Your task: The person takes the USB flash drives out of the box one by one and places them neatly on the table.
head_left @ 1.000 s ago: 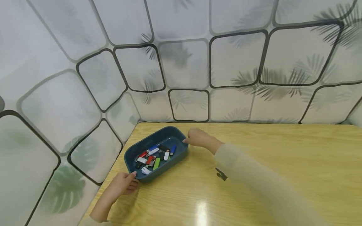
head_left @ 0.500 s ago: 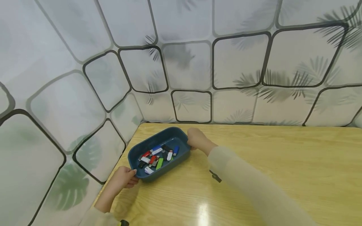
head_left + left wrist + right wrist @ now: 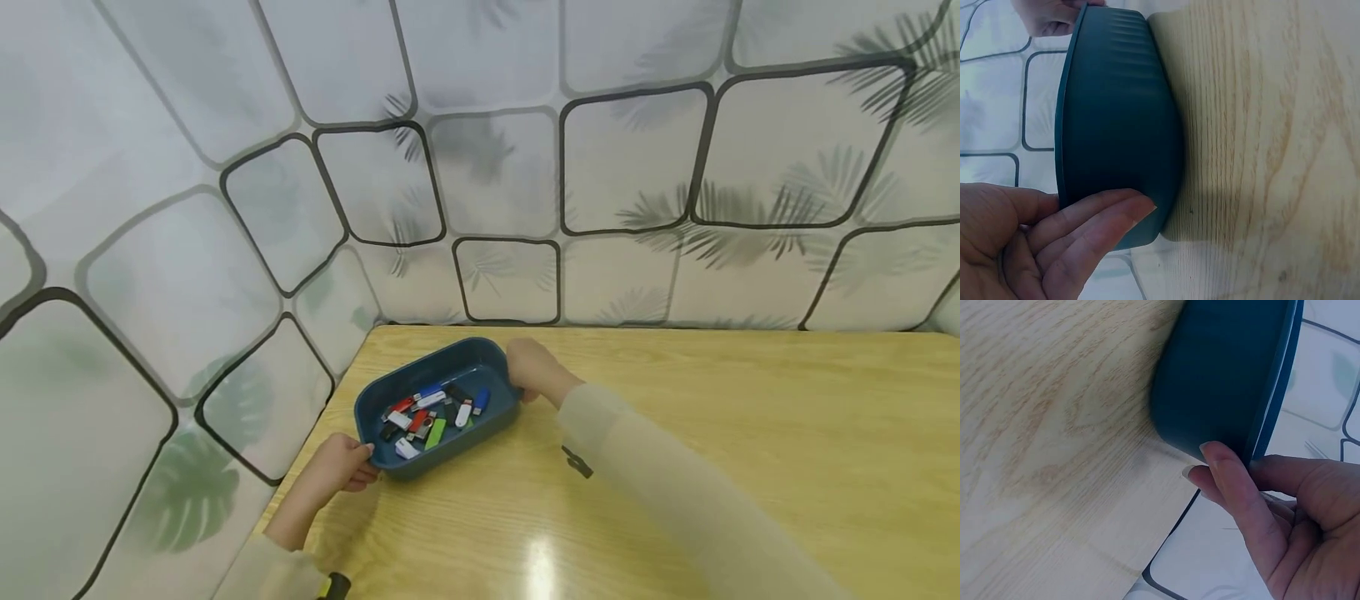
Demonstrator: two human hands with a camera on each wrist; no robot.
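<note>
A dark blue rectangular bin (image 3: 442, 454) with rounded corners sits at an angle on the table. Inside it lie several USB flash drives (image 3: 435, 433) in white, red, green, blue and black. My left hand (image 3: 339, 468) grips the near left corner, thumb over the rim and fingers against the outer wall, as the left wrist view shows on the bin (image 3: 1116, 112). At the far right end my right hand (image 3: 538, 371) pinches the rim; in the right wrist view its fingers (image 3: 1235, 481) press the outside of the wall.
The wooden table (image 3: 712, 442) stretches far to the right. Patterned fabric walls (image 3: 502, 183) rise along its back and left edges, close to the bin. A dark and yellow strap piece (image 3: 336, 586) shows at my left sleeve.
The bin has slid a little to the right over the table, with both hands moving along. My right thumb, earlier visible on the rim, is now hidden in the head view.
</note>
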